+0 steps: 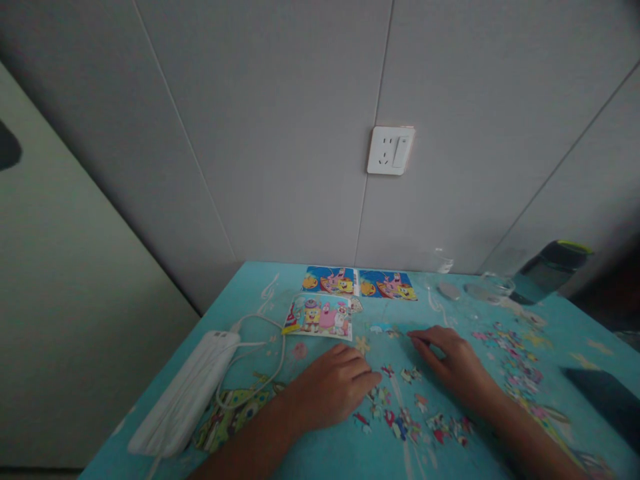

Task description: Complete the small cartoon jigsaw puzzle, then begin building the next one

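Observation:
My right hand (447, 357) is closed in a pinch, thumb and index finger together at the right end of a short strip of joined jigsaw puzzle pieces (385, 329). A puzzle piece appears to be at those fingertips, mostly hidden. My left hand (340, 385) rests on the table with its fingers curled, and their undersides are out of sight. Its tip is close to a loose puzzle piece (387, 370). Several mixed loose pieces (403, 425) lie between my forearms. Beyond my left hand lies a cartoon picture card (320, 316).
A white power strip (187, 393) with a looping cable stands at the left. Two blue picture cards (330, 280) lie by the wall. More puzzle pieces (517, 367) spread at the right, near a clear round container (495, 285), a dark bottle (547, 270) and a dark flat object (605, 400).

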Demonstrator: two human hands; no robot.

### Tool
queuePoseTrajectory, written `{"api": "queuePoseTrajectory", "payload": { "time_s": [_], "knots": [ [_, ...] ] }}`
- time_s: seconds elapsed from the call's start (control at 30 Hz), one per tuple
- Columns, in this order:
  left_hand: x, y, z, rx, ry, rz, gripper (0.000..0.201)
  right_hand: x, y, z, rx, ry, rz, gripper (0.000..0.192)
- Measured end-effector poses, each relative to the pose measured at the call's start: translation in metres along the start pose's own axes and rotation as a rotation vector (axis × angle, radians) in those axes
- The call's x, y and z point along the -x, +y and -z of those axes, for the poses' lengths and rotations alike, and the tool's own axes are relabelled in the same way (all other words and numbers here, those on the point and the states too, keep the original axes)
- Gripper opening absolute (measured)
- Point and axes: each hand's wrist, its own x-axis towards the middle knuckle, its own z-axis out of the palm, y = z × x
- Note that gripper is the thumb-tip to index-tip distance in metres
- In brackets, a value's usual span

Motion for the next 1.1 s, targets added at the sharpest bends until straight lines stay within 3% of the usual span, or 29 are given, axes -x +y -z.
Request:
{"api": "queuePoseTrajectory", "payload": {
  "time_s": [0.23,0.43,0.77,1.1],
  "knots": [
    [0.001,0.001,0.001,-0.009,0.024,-0.03,0.022,0.0,0.003,-0.001,-0.005,0.019,0.009,0.025],
    [0.002,0.002,0.001,-0.015,0.013,-0.046,0.011,0.0,0.004,-0.003,-0.007,-0.005,0.015,0.025],
    [0.009,-0.002,0.008,0.07,-0.008,-0.12,0.038,0.001,-0.003,-0.001,-0.014,-0.023,0.012,0.024],
    [0.014,-0.004,0.003,0.124,-0.045,-0.14,0.018,0.001,-0.009,0.0,-0.009,-0.02,0.037,0.026]
  ]
}}
